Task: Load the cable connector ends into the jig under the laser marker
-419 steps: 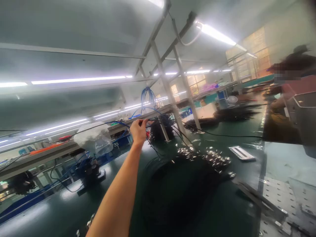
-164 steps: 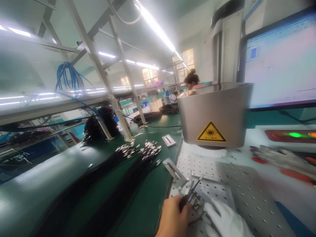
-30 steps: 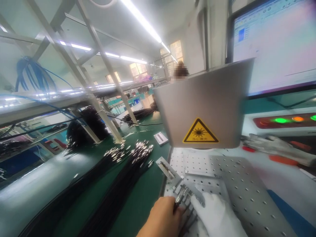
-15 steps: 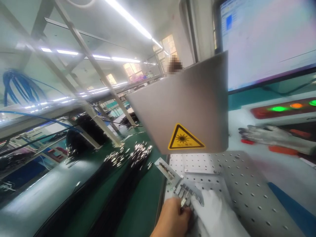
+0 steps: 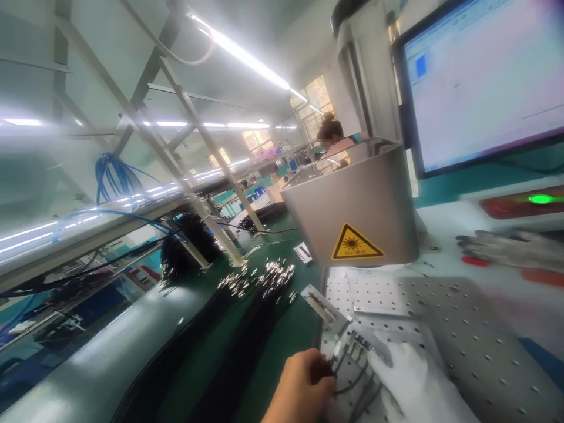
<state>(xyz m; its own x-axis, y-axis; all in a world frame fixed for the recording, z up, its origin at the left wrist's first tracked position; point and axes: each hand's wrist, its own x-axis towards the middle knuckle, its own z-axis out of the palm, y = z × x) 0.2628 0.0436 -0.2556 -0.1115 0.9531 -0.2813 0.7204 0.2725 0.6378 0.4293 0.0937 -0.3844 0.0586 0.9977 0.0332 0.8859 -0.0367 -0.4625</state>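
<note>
White glove (image 5: 418,388), other hand (image 5: 302,385) bare

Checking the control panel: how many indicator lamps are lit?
1: a glowing green indicator lamp on the red control panel below the monitor; others may lie beyond the frame edge.

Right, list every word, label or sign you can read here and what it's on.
Yellow triangle sign with a black laser starburst, on the grey hood: its small line of text is too blurred to read.
Monitor: window contents too washed out to read.
No other text legible.

Fluorescent ceiling lights (image 5: 247,56), far windows (image 5: 319,97), metal racking (image 5: 194,135)
</note>
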